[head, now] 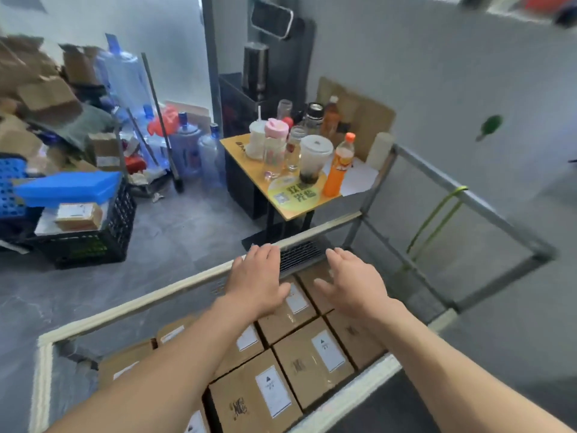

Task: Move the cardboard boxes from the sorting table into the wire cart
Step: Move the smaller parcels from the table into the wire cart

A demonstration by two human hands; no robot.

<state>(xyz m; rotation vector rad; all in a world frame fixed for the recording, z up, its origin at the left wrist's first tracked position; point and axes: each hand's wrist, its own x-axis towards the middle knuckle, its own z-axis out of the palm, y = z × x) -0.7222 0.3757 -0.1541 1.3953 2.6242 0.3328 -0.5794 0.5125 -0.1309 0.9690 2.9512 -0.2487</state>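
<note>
The wire cart [193,281] fills the lower half of the head view, its rim padded in cream foam. Several brown cardboard boxes [312,357] with white labels lie packed side by side inside it. My left hand [257,281] and my right hand [354,281] hover palm down over the far boxes near the cart's far rim, fingers spread and straight. Neither hand holds anything. My forearms hide parts of several boxes.
A small yellow table [237,145] with cups and bottles, among them an orange drink bottle [338,168], stands just beyond the cart. A black crate [103,242], water jugs [187,145] and piled cardboard sit at the left. Grey floor lies between them.
</note>
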